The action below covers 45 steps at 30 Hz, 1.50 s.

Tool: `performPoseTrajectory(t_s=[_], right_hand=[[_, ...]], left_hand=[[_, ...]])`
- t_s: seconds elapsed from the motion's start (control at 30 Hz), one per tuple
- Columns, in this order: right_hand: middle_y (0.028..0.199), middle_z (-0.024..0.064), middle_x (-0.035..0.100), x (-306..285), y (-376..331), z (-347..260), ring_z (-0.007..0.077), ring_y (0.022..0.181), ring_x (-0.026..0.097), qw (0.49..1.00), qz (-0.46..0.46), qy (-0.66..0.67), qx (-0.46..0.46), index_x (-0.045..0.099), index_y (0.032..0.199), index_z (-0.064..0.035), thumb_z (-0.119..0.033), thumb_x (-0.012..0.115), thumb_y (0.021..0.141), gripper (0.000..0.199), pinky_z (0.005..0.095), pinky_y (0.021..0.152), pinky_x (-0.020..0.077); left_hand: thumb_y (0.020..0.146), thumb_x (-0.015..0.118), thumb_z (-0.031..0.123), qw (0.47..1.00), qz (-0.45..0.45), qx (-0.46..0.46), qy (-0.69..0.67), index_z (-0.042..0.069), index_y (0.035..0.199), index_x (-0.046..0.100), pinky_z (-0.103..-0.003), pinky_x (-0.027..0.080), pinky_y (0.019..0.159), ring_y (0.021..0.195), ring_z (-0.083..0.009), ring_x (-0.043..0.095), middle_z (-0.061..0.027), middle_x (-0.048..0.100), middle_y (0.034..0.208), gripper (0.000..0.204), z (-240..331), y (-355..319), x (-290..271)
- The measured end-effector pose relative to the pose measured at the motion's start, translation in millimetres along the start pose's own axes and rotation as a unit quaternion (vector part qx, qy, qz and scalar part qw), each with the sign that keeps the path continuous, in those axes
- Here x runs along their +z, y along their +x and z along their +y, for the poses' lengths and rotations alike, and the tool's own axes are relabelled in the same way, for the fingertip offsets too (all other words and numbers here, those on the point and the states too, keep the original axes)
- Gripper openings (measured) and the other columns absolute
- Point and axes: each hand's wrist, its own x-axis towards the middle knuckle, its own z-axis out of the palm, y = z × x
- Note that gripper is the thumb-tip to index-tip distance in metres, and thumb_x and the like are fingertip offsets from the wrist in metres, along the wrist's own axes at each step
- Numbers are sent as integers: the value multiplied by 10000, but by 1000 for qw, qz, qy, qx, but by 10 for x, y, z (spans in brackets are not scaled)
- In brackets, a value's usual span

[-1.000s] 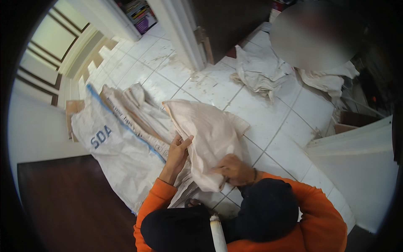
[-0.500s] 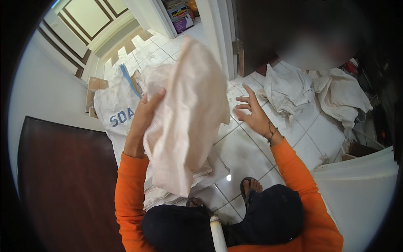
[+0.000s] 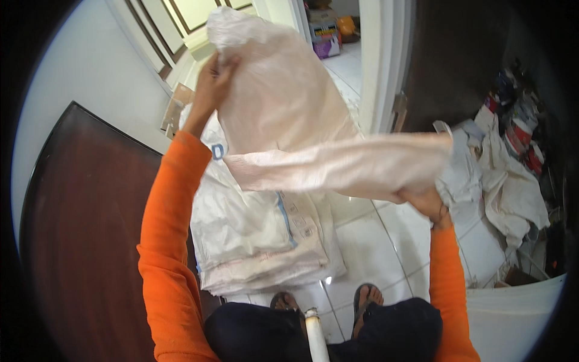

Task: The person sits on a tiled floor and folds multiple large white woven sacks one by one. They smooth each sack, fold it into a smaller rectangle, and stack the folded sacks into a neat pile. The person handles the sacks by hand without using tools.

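Observation:
A pale pinkish woven sack (image 3: 283, 90) is stretched in the air between my hands. High on its left edge, my left hand (image 3: 218, 81) grips the cloth, fingers closed. My right hand (image 3: 424, 202) holds the sack's lower right part, which is folded over in a long band; the sack hides most of its fingers. Beneath, a pile of flattened white woven sacks (image 3: 241, 226) lies on the floor near my feet, with blue marks and a blue strip on the top ones.
At right, crumpled white sacks (image 3: 509, 193) lie on the tiles beside a heap of mixed items (image 3: 525, 130). A dark brown panel (image 3: 90, 229) stands at left. A door frame (image 3: 383, 66) rises ahead, with boxes (image 3: 325, 36) beyond it. A cardboard piece (image 3: 177, 108) leans at the wall.
My right hand, open and apart from the sack before, now grips it. The sack has been raised and spread out to the right, and my left hand is higher. The view has shifted.

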Motion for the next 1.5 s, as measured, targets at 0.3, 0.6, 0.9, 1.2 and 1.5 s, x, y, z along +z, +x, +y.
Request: performPoseTrajectory(t_s=[0.3, 0.6, 0.9, 1.2, 1.5], right_hand=[[906, 123, 567, 1624, 526, -1108, 311, 794, 568, 884, -91, -239, -392, 642, 1235, -116, -36, 676, 684, 558, 403, 732, 486], [1249, 212, 547, 2896, 599, -521, 386, 1110, 558, 779, -487, -145, -368, 477, 1374, -37, -166, 653, 851, 567, 432, 995, 440], [1448, 337, 348, 2433, 2061, 105, 404, 1354, 370, 938, -15, -347, -2, 209, 1501, 46, -520, 792, 702, 1139, 452, 1084, 380], [1207, 285, 629, 2220, 1689, 958, 357, 1175, 594, 991, -9, -71, 116, 546, 1278, 120, -528, 775, 734, 877, 381, 1003, 459], [1234, 246, 629, 2240, 1775, 598, 374, 1144, 609, 946, -113, -301, 51, 530, 1343, -3, -458, 733, 760, 767, 416, 972, 486]], left_hand=[[975, 567, 427, 951, 192, -204, -134, -15, 1436, 374, -404, 421, 1047, 1270, -282, 512, -171, 496, 1406, 667, -988, 260, -1422], [907, 456, 704, 779, -13, -529, -335, 73, 1479, 381, -450, 494, 926, 1227, -282, 537, -146, 527, 1371, 855, -1534, -3092, -994], [872, 583, 618, 775, 95, -535, -324, -5, 1511, 284, -478, 350, 1096, 1348, -345, 422, -220, 392, 1491, 942, -1548, -2604, -912], [880, 495, 173, 993, 57, -103, 0, -48, 1217, 592, -445, 442, 957, 1108, -332, 590, -172, 638, 1198, 414, -1113, -1518, -675], [889, 590, 203, 859, 146, -294, -392, 18, 1473, 359, -364, 427, 999, 1242, -296, 527, -184, 442, 1465, 655, -1746, -2596, -1222]])
